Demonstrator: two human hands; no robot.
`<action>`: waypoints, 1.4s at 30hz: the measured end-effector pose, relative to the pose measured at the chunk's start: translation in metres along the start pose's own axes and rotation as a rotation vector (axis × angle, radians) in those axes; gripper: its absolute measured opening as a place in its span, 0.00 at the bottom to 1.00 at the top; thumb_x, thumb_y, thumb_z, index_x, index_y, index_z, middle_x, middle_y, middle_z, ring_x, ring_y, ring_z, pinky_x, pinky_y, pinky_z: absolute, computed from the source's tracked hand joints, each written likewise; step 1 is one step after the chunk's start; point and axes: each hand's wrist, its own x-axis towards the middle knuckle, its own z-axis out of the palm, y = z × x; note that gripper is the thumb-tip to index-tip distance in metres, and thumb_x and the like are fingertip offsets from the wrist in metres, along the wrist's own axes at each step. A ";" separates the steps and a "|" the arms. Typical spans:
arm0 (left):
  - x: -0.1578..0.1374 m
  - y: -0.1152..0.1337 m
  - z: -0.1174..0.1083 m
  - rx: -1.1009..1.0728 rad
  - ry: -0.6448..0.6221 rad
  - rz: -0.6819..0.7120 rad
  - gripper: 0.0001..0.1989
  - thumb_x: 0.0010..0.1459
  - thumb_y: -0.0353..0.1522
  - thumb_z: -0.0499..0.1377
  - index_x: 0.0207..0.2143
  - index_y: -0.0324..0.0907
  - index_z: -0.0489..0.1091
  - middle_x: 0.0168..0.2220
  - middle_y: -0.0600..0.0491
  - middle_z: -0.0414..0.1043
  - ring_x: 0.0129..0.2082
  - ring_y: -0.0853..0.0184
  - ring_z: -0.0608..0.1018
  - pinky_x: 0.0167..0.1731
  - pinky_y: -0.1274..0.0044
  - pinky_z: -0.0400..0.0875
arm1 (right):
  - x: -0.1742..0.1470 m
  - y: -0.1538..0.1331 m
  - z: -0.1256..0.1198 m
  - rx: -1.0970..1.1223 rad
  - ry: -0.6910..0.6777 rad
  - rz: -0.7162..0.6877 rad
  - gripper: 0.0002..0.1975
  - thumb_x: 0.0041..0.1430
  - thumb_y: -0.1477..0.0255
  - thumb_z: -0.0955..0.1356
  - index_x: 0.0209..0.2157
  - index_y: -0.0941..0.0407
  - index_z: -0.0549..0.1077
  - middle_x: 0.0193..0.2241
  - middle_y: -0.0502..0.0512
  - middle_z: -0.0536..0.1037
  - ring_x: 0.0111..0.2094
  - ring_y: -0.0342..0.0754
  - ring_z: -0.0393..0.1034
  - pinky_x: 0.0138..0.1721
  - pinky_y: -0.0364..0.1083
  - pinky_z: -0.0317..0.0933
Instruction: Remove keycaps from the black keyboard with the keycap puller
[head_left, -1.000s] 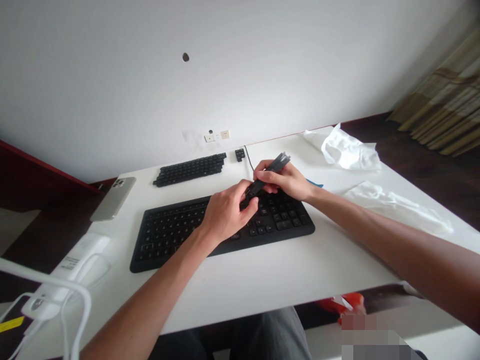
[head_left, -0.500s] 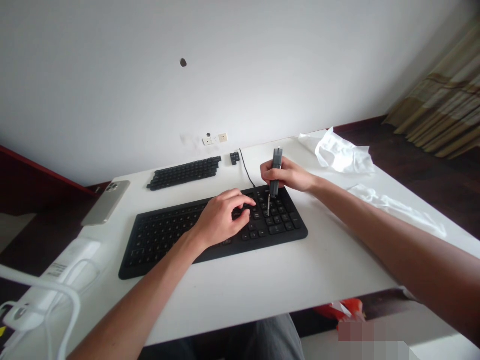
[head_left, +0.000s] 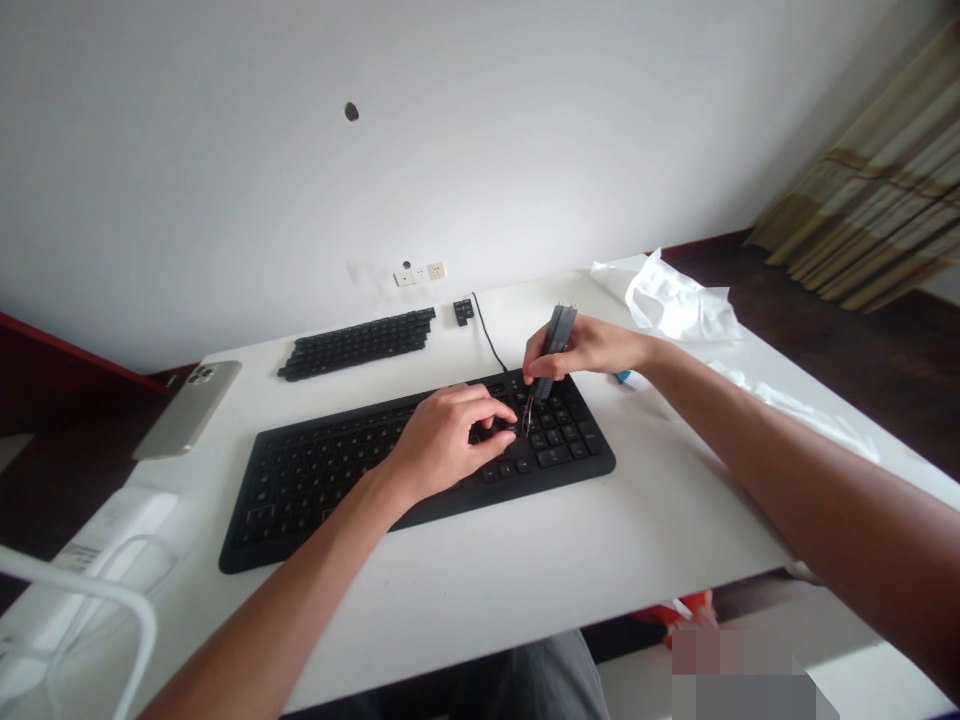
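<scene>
A black keyboard (head_left: 300, 490) lies across the white table, many of its left-hand positions showing small pale dots. In my right hand (head_left: 581, 350) is a grey keycap puller (head_left: 559, 335), held upright and a little tilted. Its thin metal wires reach down to the keys just left of the number pad; whether they grip a key is too small to tell. My left hand (head_left: 450, 435) rests over the middle of the keyboard, thumb and forefinger apart beside the wire tips. Behind the keyboard, loose black keycaps (head_left: 360, 343) lie in rows, with a small group of keycaps (head_left: 463, 312) to their right.
A phone (head_left: 187, 410) lies at the table's left edge. Nearer me are a white power strip (head_left: 112, 535) and white cable (head_left: 142, 610). Crumpled white plastic (head_left: 675, 300) lies at the right back. The keyboard's cord (head_left: 487, 335) runs toward the wall.
The keycap puller has tilted, its top leaning right and its wire tips moving left toward my left fingers. My left hand stays over the keyboard, and the view has shifted slightly.
</scene>
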 end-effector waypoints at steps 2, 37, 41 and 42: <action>0.000 0.001 0.000 -0.006 -0.002 -0.001 0.06 0.64 0.33 0.66 0.43 0.46 0.79 0.32 0.56 0.74 0.34 0.67 0.77 0.40 0.73 0.70 | -0.001 -0.001 -0.002 -0.018 -0.006 0.022 0.11 0.62 0.65 0.72 0.37 0.58 0.84 0.31 0.54 0.82 0.31 0.45 0.72 0.31 0.43 0.65; 0.002 0.003 -0.003 -0.056 -0.035 -0.050 0.04 0.63 0.34 0.67 0.36 0.43 0.77 0.29 0.57 0.73 0.32 0.67 0.75 0.35 0.75 0.66 | -0.001 -0.019 0.023 -0.078 -0.150 0.172 0.14 0.54 0.63 0.78 0.41 0.53 0.85 0.36 0.52 0.85 0.36 0.48 0.78 0.37 0.45 0.69; 0.002 0.002 -0.004 -0.086 -0.040 -0.082 0.05 0.62 0.34 0.68 0.39 0.45 0.78 0.30 0.57 0.74 0.32 0.67 0.75 0.34 0.75 0.66 | 0.000 -0.018 0.025 -0.078 -0.138 0.139 0.13 0.54 0.63 0.77 0.39 0.54 0.85 0.36 0.53 0.84 0.36 0.49 0.78 0.37 0.45 0.69; 0.002 0.002 -0.004 -0.088 -0.038 -0.085 0.05 0.62 0.34 0.68 0.40 0.45 0.79 0.30 0.57 0.74 0.32 0.67 0.75 0.34 0.75 0.66 | 0.000 -0.018 0.026 -0.077 -0.137 0.131 0.12 0.55 0.63 0.77 0.39 0.54 0.85 0.35 0.53 0.84 0.36 0.49 0.78 0.37 0.45 0.69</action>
